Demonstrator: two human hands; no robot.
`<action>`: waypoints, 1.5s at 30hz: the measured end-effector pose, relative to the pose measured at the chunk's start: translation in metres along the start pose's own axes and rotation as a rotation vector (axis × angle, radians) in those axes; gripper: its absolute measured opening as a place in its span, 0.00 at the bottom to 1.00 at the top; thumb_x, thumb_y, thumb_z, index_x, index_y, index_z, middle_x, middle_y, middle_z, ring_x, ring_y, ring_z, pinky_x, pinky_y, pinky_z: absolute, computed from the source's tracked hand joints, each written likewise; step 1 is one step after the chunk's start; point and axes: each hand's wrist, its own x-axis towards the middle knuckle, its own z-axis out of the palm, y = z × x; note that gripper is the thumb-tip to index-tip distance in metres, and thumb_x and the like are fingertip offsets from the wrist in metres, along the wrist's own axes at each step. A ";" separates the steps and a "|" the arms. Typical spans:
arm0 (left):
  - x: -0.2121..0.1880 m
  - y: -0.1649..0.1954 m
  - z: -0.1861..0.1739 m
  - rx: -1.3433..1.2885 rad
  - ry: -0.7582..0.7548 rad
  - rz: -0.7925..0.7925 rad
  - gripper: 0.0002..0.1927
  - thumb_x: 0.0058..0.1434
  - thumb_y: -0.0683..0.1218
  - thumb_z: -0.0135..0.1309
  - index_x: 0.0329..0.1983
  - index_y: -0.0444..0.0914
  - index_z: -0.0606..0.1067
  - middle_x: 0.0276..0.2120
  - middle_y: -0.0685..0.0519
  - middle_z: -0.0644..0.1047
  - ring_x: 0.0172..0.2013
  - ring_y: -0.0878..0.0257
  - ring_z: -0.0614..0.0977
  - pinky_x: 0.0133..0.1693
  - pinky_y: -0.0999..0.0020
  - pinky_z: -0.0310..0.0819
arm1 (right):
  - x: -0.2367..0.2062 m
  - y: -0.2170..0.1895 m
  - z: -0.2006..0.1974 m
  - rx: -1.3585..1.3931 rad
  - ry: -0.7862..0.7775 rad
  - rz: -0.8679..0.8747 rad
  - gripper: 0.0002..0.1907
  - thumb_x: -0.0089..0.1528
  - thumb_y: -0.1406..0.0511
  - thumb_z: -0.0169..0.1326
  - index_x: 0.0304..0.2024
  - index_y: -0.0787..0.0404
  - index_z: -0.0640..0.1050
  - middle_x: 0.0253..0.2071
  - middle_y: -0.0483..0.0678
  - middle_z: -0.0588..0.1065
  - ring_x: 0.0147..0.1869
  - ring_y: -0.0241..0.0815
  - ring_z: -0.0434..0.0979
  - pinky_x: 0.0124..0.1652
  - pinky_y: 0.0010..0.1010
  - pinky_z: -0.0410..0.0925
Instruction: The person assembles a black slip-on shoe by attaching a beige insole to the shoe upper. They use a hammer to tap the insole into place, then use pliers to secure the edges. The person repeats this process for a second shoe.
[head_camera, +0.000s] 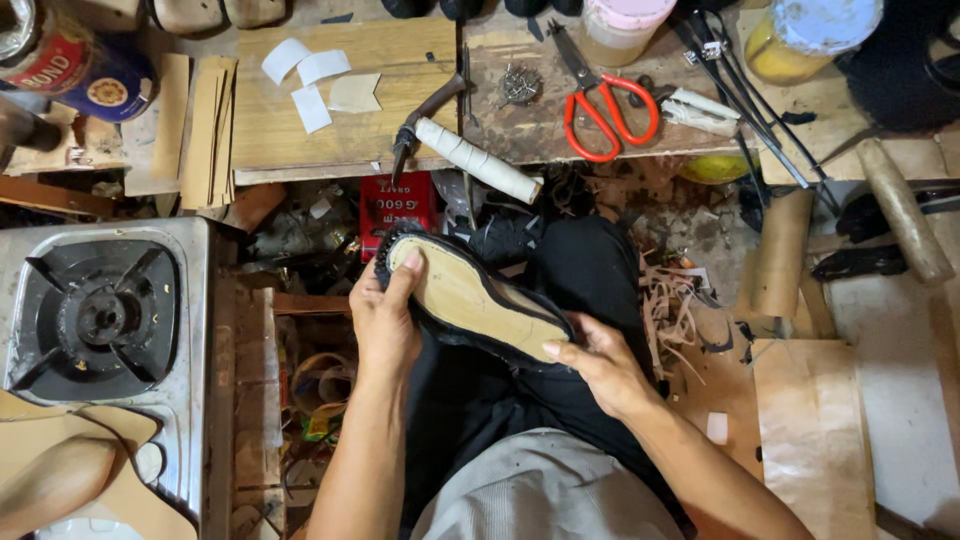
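- The shoe lies sole-up across your lap, near the middle of the view, its tan insole facing you and the dark upper wrapped round the edge; its toe points to the far left, its heel to the near right.
- Your left hand grips the toe end, fingers curled around the left edge and the thumb pressed flat on the tan insole.
- Your right hand holds the heel end from the right, fingers closed along the dark rim and the thumb lying on the edge.
- Beneath the shoe are your dark trousers; nearer you is a grey shirt.
- Just beyond the toe, a hammer with a white-wrapped handle lies over the near edge of the wooden workbench, with a red box on the floor just below it.
- Farther right on the bench lie red-handled scissors and a small heap of nails.
- White paper pieces sit on the bench to the far left of the hammer.
- A single-burner gas stove stands well to the left of your left hand.
- Tan leather scraps litter the floor just right of your knee, and a roll of brown sheet stands farther right.
- A wooden handle lies at the far right.
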 end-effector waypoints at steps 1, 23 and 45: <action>0.000 -0.001 -0.001 0.011 -0.007 -0.005 0.10 0.64 0.41 0.58 0.47 0.32 0.79 0.40 0.53 0.82 0.38 0.67 0.81 0.45 0.71 0.75 | -0.002 0.002 -0.001 -0.039 0.003 0.000 0.25 0.59 0.69 0.61 0.59 0.71 0.75 0.51 0.50 0.80 0.53 0.39 0.78 0.55 0.31 0.69; -0.003 -0.057 0.012 0.306 -0.393 -0.363 0.15 0.61 0.40 0.60 0.50 0.30 0.80 0.37 0.55 0.83 0.36 0.69 0.81 0.42 0.73 0.76 | 0.044 -0.135 -0.019 -0.967 0.371 -0.389 0.21 0.62 0.56 0.61 0.53 0.62 0.80 0.45 0.53 0.82 0.46 0.41 0.85 0.45 0.31 0.75; 0.002 -0.047 0.031 0.321 -0.334 -0.353 0.19 0.60 0.41 0.60 0.53 0.28 0.79 0.36 0.54 0.82 0.35 0.68 0.80 0.42 0.73 0.75 | 0.134 -0.255 -0.100 -1.430 0.490 -0.779 0.12 0.65 0.69 0.56 0.51 0.62 0.80 0.48 0.57 0.75 0.50 0.56 0.77 0.50 0.44 0.71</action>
